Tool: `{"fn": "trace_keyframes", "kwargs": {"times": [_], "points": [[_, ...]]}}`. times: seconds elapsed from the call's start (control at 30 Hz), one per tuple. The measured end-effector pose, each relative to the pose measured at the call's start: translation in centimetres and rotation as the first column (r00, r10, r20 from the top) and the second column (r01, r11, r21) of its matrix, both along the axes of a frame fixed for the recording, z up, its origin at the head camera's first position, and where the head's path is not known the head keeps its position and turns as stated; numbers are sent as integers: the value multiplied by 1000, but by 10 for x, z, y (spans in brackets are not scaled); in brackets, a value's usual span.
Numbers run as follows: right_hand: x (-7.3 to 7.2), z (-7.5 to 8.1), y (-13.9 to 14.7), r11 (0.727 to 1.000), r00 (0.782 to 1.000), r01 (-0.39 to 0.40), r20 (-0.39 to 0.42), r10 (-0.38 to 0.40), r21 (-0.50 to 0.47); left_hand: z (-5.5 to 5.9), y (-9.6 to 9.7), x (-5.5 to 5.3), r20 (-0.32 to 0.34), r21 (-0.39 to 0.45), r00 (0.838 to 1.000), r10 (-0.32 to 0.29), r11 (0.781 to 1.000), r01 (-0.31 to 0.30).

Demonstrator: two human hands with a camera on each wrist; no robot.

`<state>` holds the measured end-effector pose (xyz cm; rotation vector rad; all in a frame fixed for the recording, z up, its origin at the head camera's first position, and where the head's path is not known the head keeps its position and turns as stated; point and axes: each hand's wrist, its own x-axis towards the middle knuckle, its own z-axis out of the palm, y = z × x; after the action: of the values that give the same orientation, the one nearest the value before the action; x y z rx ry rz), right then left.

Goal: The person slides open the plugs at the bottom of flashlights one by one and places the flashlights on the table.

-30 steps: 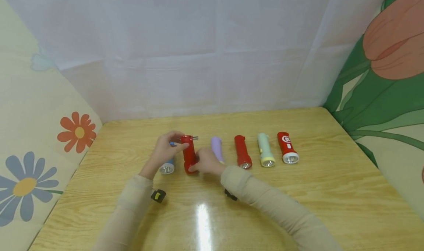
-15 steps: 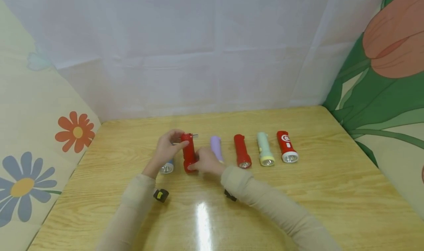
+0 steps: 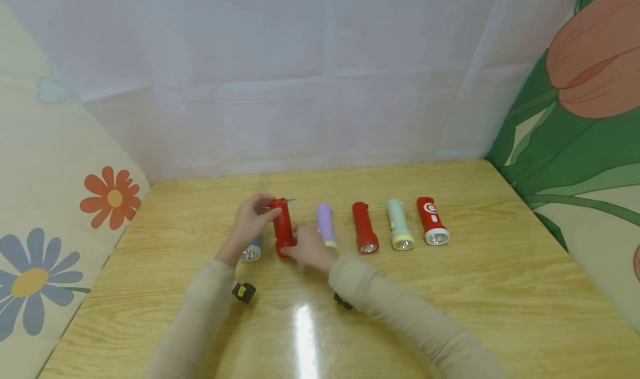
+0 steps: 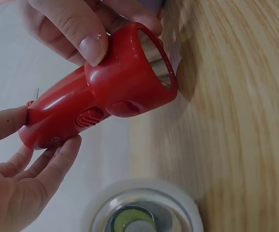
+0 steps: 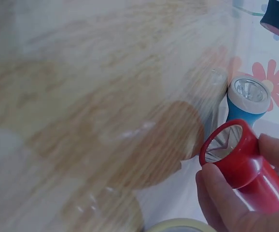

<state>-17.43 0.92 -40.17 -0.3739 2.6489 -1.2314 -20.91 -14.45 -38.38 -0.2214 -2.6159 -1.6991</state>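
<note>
Both hands hold a red flashlight point(image 3: 283, 226) near the table's left half. My left hand point(image 3: 250, 223) grips its tail end between thumb and fingers. Lower down, my right hand point(image 3: 311, 248) pinches the flashlight's head. Thin metal prongs point(image 3: 291, 201) stick out at the tail. The left wrist view shows a ridged switch point(image 4: 89, 117) on the red body, and the head's open rim tips toward the table. In the right wrist view, fingers point(image 5: 221, 191) press the head's rim. A blue flashlight point(image 3: 252, 251) with a white head lies beside the left hand, partly hidden by it.
To the right lie a purple flashlight point(image 3: 326, 223), another red flashlight point(image 3: 364, 226), a mint-green one point(image 3: 398, 220) with a yellow rim, and a red-and-white one point(image 3: 432, 220). The wooden table point(image 3: 450, 301) meets a white cloth backdrop point(image 3: 320, 90).
The hands and the held red flashlight have shifted slightly left and up, along with a small shift of the head view. More of the purple flashlight's front end shows. Both hands keep their hold.
</note>
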Motion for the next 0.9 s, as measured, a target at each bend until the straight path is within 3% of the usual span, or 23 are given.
{"fn": "trace_keyframes", "kwargs": {"times": [0.37,0.6,0.7,0.9], "points": [[4,1,2,1000,999,9,-42,-9,-3,-5,4,-8,48,50,998,31,998,-33],[6,0,2,989,989,-65,-126,82,133,-5,5,-10,52,51,998,39,998,-42],[7,-1,2,969,964,-108,-216,157,224,-5,5,-11,61,50,997,44,998,-47],[13,4,4,892,862,-109,-406,305,438,-4,6,-12,82,52,995,55,997,-59]]}}
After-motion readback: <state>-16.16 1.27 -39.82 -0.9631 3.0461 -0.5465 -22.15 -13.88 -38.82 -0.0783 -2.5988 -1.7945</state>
